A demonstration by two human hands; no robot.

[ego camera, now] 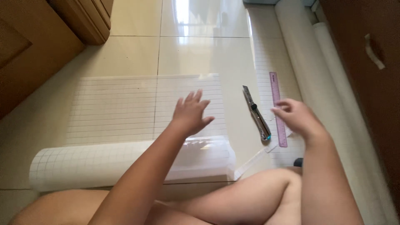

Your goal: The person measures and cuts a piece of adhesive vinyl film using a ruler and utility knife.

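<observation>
Two hands over a glossy tiled floor (137, 54), seen from above, bare knees at bottom of view. Wooden cabinet (29, 54) at upper left, dark wooden door (366, 104) along right edge.

Largest item: gridded sheet (125, 108), translucent, spread flat on tiles at centre-left, near end curled up into a roll (100, 164) lying crosswise just ahead of the knees. Roll white with grid at its left part, clear and shiny at its right end.

Second gridded strip (266, 58) running away from viewer at centre-right, ending in a long white roll (300, 71) beside the door; thinner roll (333, 66) alongside, nearer the door.

Ruler (278, 109), pink-purple, flat on that strip, lengthwise, far end pointing away. Knife (256, 113), a utility cutter with metal body and blue-tipped near end, just left of ruler, slightly angled, apart from both hands.

Left hand (191, 113) spread open above flat sheet, fingers splayed, palm down, gripping nothing; contact with sheet unclear. Right hand (293, 116) loosely curled over lower half of ruler, fingertips pointing left at ruler's edge, seemingly touching it; no firm grasp visible. Small dark object (298, 162) near right knee, too small to identify.
</observation>
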